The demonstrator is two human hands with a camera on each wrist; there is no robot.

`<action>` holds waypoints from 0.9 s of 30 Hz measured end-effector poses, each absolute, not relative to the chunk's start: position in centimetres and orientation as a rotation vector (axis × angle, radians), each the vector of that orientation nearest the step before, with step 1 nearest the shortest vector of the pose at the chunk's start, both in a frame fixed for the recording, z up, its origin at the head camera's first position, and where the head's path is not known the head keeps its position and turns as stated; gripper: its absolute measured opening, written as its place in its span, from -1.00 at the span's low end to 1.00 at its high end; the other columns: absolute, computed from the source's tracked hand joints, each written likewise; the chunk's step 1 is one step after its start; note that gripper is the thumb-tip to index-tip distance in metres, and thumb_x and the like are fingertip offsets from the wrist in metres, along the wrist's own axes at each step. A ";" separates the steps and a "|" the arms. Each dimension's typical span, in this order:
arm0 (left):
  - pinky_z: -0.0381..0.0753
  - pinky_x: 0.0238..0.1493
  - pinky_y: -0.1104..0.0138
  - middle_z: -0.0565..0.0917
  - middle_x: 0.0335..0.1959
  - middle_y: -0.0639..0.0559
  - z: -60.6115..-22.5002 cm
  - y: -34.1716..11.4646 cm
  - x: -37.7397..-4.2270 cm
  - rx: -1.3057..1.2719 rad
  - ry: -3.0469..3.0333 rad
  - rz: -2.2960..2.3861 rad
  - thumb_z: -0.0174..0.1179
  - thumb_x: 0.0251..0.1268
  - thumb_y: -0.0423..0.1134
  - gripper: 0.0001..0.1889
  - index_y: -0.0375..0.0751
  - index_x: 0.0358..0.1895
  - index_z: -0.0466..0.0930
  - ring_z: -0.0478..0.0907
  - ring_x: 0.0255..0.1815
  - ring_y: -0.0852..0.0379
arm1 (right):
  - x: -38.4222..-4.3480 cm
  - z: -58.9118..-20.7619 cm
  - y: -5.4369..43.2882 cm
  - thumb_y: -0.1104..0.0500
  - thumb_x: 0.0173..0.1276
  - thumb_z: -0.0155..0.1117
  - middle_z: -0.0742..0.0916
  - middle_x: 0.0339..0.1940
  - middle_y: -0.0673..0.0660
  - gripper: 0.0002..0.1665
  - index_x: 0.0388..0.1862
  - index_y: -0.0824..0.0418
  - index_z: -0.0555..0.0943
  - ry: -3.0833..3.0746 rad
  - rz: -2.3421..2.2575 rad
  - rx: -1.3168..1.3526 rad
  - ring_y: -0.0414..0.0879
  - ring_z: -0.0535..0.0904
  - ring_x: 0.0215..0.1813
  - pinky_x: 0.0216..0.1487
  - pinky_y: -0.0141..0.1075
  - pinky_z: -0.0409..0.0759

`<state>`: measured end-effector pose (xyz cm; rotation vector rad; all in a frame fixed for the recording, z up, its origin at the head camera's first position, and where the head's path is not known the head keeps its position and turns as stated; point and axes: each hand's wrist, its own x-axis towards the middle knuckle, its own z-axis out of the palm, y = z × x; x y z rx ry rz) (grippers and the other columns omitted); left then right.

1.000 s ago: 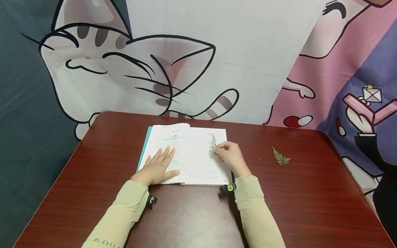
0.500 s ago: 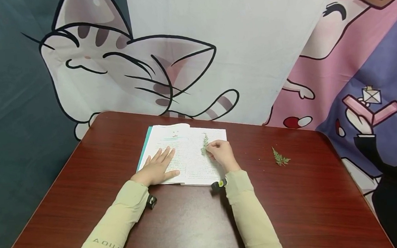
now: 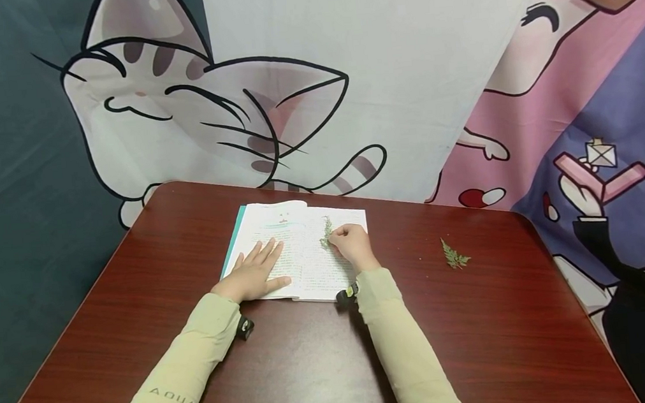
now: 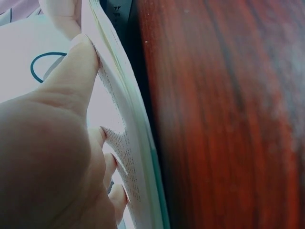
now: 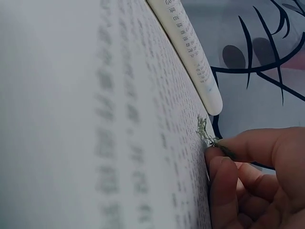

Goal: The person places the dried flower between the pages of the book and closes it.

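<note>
So the right hand had the sprig pinched between thumb and fingertips — held near its lower end, with the rest poking out past the fingers toward the far edge of the page. That pinch had just slid leftward: a second earlier it was by the outer edge of the book's right page, and now it was over the page itself, closer to the fold. Most of that shift was done by half a second ago, so I'd guess the work was down to fine positioning. Couldn't tell if the leaf was actually touching the paper.

Just left of the grip, the left hand hadn't budged — fingers spread flat on the left page, keeping the book open, I reckon. Well off to the right of the grip, the second sprig lay untouched on the table, same spot as before.
</note>
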<state>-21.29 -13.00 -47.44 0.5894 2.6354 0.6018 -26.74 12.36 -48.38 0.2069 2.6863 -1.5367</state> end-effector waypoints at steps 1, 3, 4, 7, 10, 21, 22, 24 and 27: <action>-0.34 0.51 -0.29 -0.20 0.68 -0.18 -47.4 -13.0 -21.3 0.586 2.637 0.598 0.02 0.53 0.22 -0.10 -0.17 0.67 -0.18 -0.34 0.65 -0.28 | -26.8 -48.4 12.3 0.26 0.34 0.29 0.58 -0.70 0.00 -0.86 -0.44 0.24 0.67 2.692 -1.528 0.209 -0.17 0.47 -0.60 -0.42 -0.33 0.47; -0.33 0.51 -0.30 -0.19 0.68 -0.18 -47.4 -13.0 -21.3 0.584 2.640 0.592 0.01 0.53 0.23 -0.10 -0.17 0.67 -0.18 -0.34 0.65 -0.28 | -26.8 -48.3 12.2 0.25 0.34 0.30 0.60 -0.69 0.01 -0.85 -0.45 0.22 0.67 2.702 -1.510 0.214 -0.16 0.49 -0.61 -0.44 -0.32 0.47; -0.33 0.51 -0.30 -0.19 0.68 -0.18 -47.4 -13.0 -21.3 0.584 2.641 0.590 0.01 0.53 0.23 -0.10 -0.17 0.67 -0.18 -0.34 0.65 -0.28 | -26.8 -48.3 12.2 0.25 0.34 0.30 0.61 -0.69 0.02 -0.85 -0.45 0.21 0.67 2.710 -1.499 0.213 -0.16 0.50 -0.62 -0.45 -0.32 0.47; -0.34 0.51 -0.30 -0.19 0.68 -0.19 -47.4 -13.0 -21.3 0.583 2.641 0.590 0.01 0.53 0.23 -0.10 -0.17 0.67 -0.18 -0.34 0.65 -0.28 | -26.7 -48.3 12.0 0.23 0.33 0.31 0.62 -0.69 0.03 -0.85 -0.46 0.20 0.67 2.741 -1.463 0.215 -0.15 0.50 -0.63 -0.46 -0.32 0.45; -0.34 0.51 -0.29 -0.20 0.68 -0.18 -47.4 -13.0 -21.3 0.580 2.639 0.588 0.01 0.53 0.23 -0.10 -0.17 0.67 -0.18 -0.35 0.66 -0.28 | -26.7 -48.3 11.9 0.22 0.33 0.32 0.63 -0.68 0.02 -0.85 -0.46 0.20 0.67 2.771 -1.422 0.211 -0.15 0.50 -0.62 -0.45 -0.32 0.45; -0.33 0.51 -0.30 -0.19 0.68 -0.19 -47.4 -13.0 -21.5 0.588 2.645 0.587 0.01 0.53 0.23 -0.09 -0.17 0.67 -0.18 -0.33 0.65 -0.29 | -26.8 -48.3 11.7 0.19 0.28 0.42 0.64 -0.53 0.05 -0.88 -0.41 0.19 0.66 2.861 -1.273 0.217 -0.11 0.49 -0.51 -0.45 -0.31 0.47; -0.33 0.51 -0.30 -0.19 0.68 -0.19 -47.4 -13.0 -21.6 0.588 2.645 0.586 0.02 0.52 0.23 -0.09 -0.17 0.67 -0.18 -0.33 0.65 -0.29 | -26.9 -48.3 11.7 0.20 0.27 0.43 0.64 -0.52 0.06 -0.88 -0.40 0.19 0.65 2.871 -1.266 0.215 -0.10 0.49 -0.49 -0.44 -0.30 0.47; -0.33 0.51 -0.30 -0.19 0.68 -0.19 -47.5 -13.1 -21.6 0.586 2.646 0.586 0.02 0.52 0.23 -0.09 -0.18 0.67 -0.17 -0.33 0.65 -0.29 | -26.8 -48.3 11.7 0.20 0.25 0.46 0.64 -0.50 0.06 -0.86 -0.39 0.20 0.64 2.887 -1.254 0.210 -0.09 0.49 -0.45 -0.41 -0.29 0.46; -0.32 0.51 -0.30 -0.19 0.68 -0.19 -47.5 -13.1 -21.6 0.584 2.648 0.579 0.02 0.52 0.23 -0.09 -0.17 0.67 -0.18 -0.32 0.65 -0.29 | -26.8 -48.3 11.7 0.19 0.23 0.48 0.62 -0.51 0.05 -0.81 -0.39 0.20 0.60 2.898 -1.247 0.204 -0.08 0.48 -0.43 -0.38 -0.27 0.45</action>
